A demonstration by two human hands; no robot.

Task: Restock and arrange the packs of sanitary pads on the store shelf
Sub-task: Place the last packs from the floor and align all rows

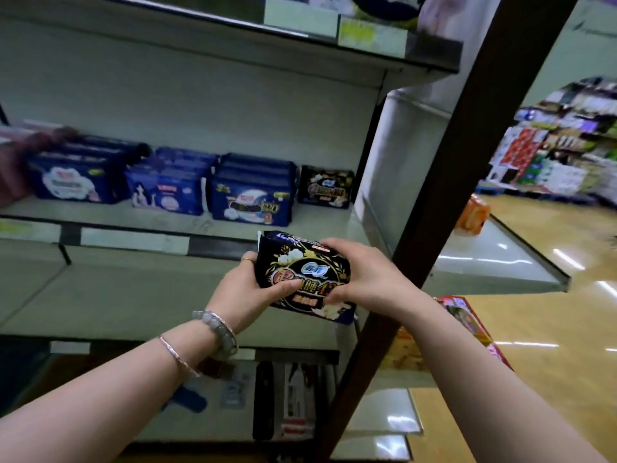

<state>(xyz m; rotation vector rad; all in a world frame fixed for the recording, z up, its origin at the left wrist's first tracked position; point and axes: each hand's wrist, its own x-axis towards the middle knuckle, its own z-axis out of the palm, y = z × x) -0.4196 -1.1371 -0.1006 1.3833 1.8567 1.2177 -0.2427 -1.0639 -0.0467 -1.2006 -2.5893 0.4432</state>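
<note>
**shelfstacker_09:** anyone else look at the black pack of sanitary pads [302, 262] here? How did you reckon it'd handle?

**aisle7_mod:** Looked light and squishy to me. It's soft film wrap over padded stuff, so I'd guess it gave under the fingers instead of cracking. The film looked glossy, so probably a bit slippery. I'd have held it by the two short ends and squeezed gently, since pinching the loose wrap alone could let it slide.

**shelfstacker_09:** that's pretty much how it was held, right?

**aisle7_mod:** Yep. The left hand [248, 289] was curled round the left end and the right hand [364, 279] round the right end. Both thumbs lay across the printed front, with the fingers wrapped behind. Neither hand was spread flat, both were clamped on the pack. It sat between the two hands, tilted, with nothing under it.

**shelfstacker_09:** and where was it going?

**aisle7_mod:** Just a guess, but the shelf [133, 218] was above and beyond the hands. A matching black pack [325, 188] stood there, up past the right hand. The blue packs [252, 195] sat further left of that one.
</note>
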